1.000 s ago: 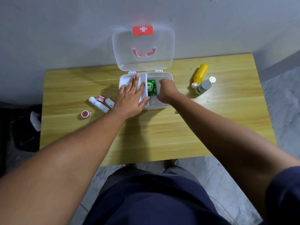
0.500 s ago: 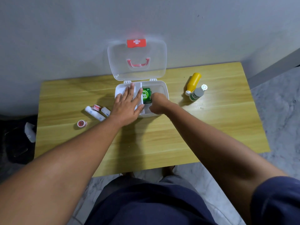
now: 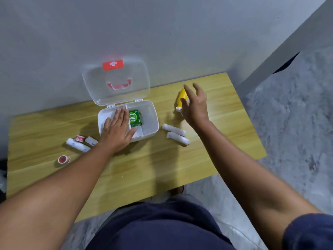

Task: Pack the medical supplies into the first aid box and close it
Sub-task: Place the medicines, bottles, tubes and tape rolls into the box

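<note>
Now the left hand lies flat across the open first aid box; the right hand, fingers spread and holding nothing, hovers over the yellow bottle.

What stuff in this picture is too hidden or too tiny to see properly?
Head view:
- The box's left compartment: the left hand lies flat over it, so whatever is inside is hidden.
- The yellow bottle: the open right hand covers part of it and anything right behind it.
- Print on the white tubes and the small red-and-white rolls: too small to read.
- Left table edge: an object there is cut off.
</note>
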